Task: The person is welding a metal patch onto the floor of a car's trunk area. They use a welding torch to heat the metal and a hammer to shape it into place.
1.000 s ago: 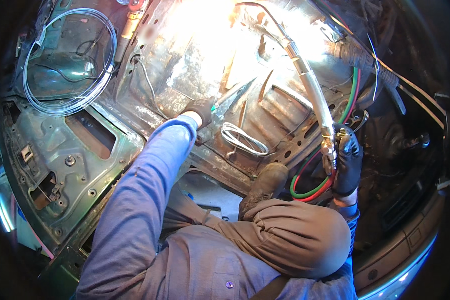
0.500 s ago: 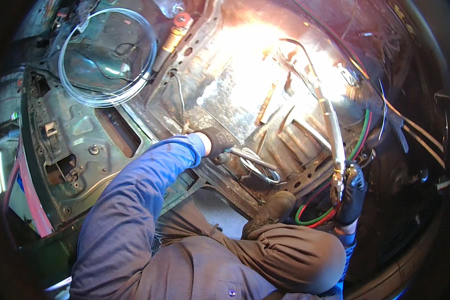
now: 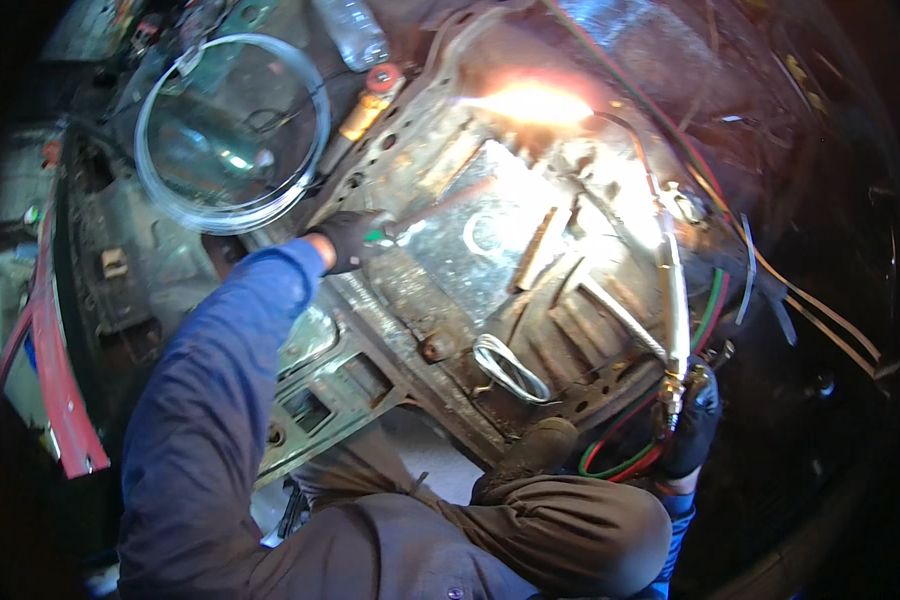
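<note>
My left hand [image 3: 355, 241], in a dark glove, is closed around a slim rod-like tool [image 3: 442, 212]; motion smears its shaft, and its exact kind is unclear. The shaft points right over a rusty sheet-metal panel [image 3: 410, 282]. On the right, my gloved right hand [image 3: 694, 420] grips the valve end of a silver gas torch [image 3: 674, 300]. Its thin neck bends away to the far side, where a bright orange flame [image 3: 535, 103] shoots leftward from the tip. Red and green hoses [image 3: 610, 468] loop beside the right hand. Glare hides part of the panel.
A coil of silvery wire [image 3: 232, 228] lies far left, near a yellow cylindrical tool with a red end [image 3: 362, 115] and a clear plastic bottle [image 3: 354, 35]. A small bundle of pale wire [image 3: 510, 370] rests on the panel. A red strip [image 3: 62, 400] stands at left.
My left hand has swung up and left with the rod-like tool, whose tip now points away from me. The flame now shows as a distinct leftward jet. My right hand still holds the torch.
</note>
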Action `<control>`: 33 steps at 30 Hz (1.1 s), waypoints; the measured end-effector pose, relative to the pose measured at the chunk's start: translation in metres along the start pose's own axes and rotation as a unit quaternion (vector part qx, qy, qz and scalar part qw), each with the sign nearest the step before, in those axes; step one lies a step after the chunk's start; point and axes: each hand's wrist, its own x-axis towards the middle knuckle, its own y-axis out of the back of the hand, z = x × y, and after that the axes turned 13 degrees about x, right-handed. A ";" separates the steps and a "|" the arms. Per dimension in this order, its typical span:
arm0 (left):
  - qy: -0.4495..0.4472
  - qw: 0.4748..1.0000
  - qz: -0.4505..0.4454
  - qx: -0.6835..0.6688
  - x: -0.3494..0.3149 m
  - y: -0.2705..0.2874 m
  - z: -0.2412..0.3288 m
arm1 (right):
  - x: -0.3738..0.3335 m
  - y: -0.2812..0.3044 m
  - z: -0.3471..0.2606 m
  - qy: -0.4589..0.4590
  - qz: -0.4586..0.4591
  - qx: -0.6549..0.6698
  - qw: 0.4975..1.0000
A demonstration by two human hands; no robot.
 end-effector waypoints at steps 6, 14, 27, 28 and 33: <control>0.009 0.976 0.188 -0.106 0.023 0.073 0.040 | 0.004 -0.014 -0.032 -0.005 -0.008 0.002 1.000; 0.111 0.971 0.211 0.020 0.163 0.152 0.167 | 0.009 -0.018 -0.056 0.107 0.041 0.025 0.993; 0.118 0.879 0.259 0.382 0.222 0.260 0.176 | 0.013 0.000 -0.060 0.130 0.077 0.045 0.987; 0.118 0.870 0.263 0.401 0.227 0.262 0.178 | 0.013 -0.001 -0.062 0.125 0.072 0.064 0.987; 0.110 0.844 0.244 0.465 0.249 0.262 0.195 | 0.013 -0.011 -0.071 0.105 0.102 0.099 0.984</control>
